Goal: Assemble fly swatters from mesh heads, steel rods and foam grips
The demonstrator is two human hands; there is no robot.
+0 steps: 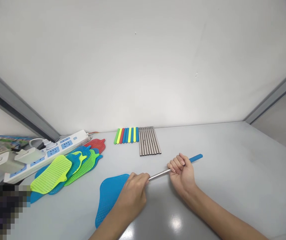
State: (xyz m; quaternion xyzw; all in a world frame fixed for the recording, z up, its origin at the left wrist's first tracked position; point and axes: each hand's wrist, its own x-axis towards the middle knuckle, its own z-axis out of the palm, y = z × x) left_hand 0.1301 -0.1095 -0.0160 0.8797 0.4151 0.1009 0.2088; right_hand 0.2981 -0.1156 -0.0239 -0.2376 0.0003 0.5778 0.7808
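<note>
A fly swatter [110, 193] with a blue perforated head, a thin metal rod and a blue handle end slants across the front of the table. My left hand [135, 190] is closed around it where the head meets the rod, hiding that joint. Farther right, my right hand [182, 171] wraps round the rod near the blue handle [196, 158], which sticks out past the fist. Bare metal rod [159, 174] shows between the two hands.
Several metal rods [149, 141] lie side by side near the wall, beside a row of coloured handles [126, 135]. Loose swatter heads [52, 175] overlap at the left, against a white power strip [77, 138] with plugged-in adapters [30, 155]. A white wall [143, 66] closes off the back.
</note>
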